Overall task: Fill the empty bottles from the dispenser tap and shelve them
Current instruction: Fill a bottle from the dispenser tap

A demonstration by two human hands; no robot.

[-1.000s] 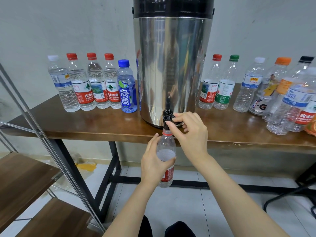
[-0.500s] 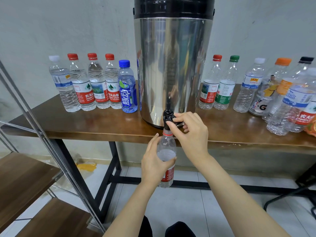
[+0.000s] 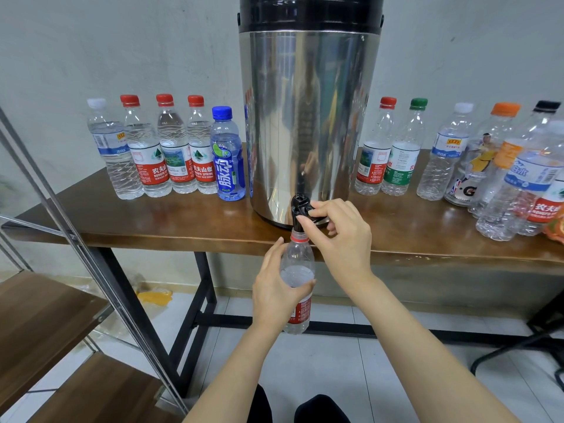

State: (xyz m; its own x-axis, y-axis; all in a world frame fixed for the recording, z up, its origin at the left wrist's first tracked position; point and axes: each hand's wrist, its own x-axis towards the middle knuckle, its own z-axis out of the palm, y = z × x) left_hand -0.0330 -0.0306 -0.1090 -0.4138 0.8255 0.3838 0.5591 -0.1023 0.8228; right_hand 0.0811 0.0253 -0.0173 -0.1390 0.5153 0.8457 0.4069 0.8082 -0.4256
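Bottle [image 3: 297, 254] of thin clear plastic, with a red neck ring and red label, hangs uncapped just below the desk [image 3: 183, 221] edge, its mouth right under the black tap [image 3: 300, 209]. Water stands well up the body, so I judge it fairly weighty yet soft-walled: a hard squeeze would dent it and push water out of the open mouth. The left hand [image 3: 274, 291] wraps its middle, thumb across the front, which seems the sound place to hold, not the slick tapering shoulder. The right hand [image 3: 341, 239] pinches the tap lever between thumb and forefinger. Behind rises the mirror-bright steel dispenser [image 3: 308, 117] on the dark wooden desk. Capped bottles flank it: the left row [image 3: 158, 148] looks full, the right row [image 3: 445, 160] empty. Wooden shelves [image 3: 39, 315] on a metal frame stand at the left.
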